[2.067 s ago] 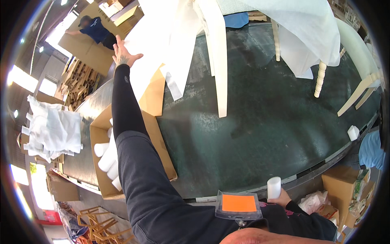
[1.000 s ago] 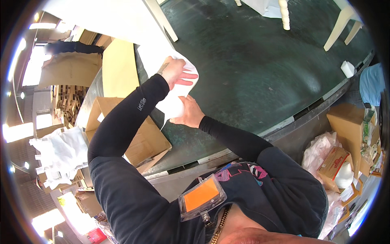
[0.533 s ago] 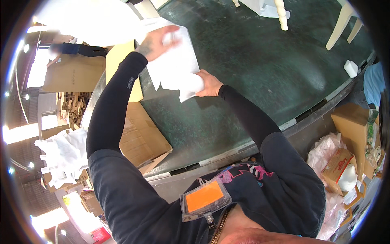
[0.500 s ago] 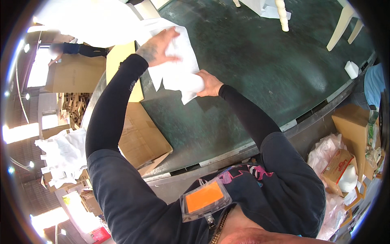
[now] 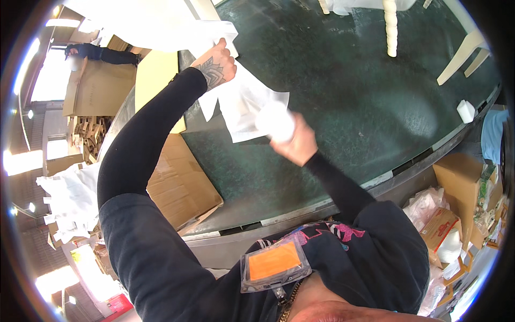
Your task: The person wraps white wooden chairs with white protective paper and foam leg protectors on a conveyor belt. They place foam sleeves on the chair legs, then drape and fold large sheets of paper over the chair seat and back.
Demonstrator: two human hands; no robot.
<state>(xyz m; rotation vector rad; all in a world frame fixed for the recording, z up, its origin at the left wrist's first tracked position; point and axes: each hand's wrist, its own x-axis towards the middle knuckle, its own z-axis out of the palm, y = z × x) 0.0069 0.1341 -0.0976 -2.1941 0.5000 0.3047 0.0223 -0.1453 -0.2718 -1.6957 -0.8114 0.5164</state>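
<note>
My left hand (image 5: 217,63) is raised over the dark green table (image 5: 365,96) and pinches the upper edge of a white sheet of wrapping paper (image 5: 244,104). My right hand (image 5: 292,145) grips a small white object (image 5: 274,119), blurred by motion, against the lower part of that sheet. The paper hangs loosely between the two hands, above the table's left side.
An open cardboard box (image 5: 179,182) sits at the table's left edge. A pile of white pieces (image 5: 70,198) lies further left. White furniture legs (image 5: 390,27) stand at the far side. A small white cup (image 5: 465,111) rests at the right rim. Boxes and bags (image 5: 456,214) crowd the right. Another person (image 5: 99,52) stands far left.
Both hands came together on the white sheet, then the left lifted its upper edge while the right moved down and right with the white object.
</note>
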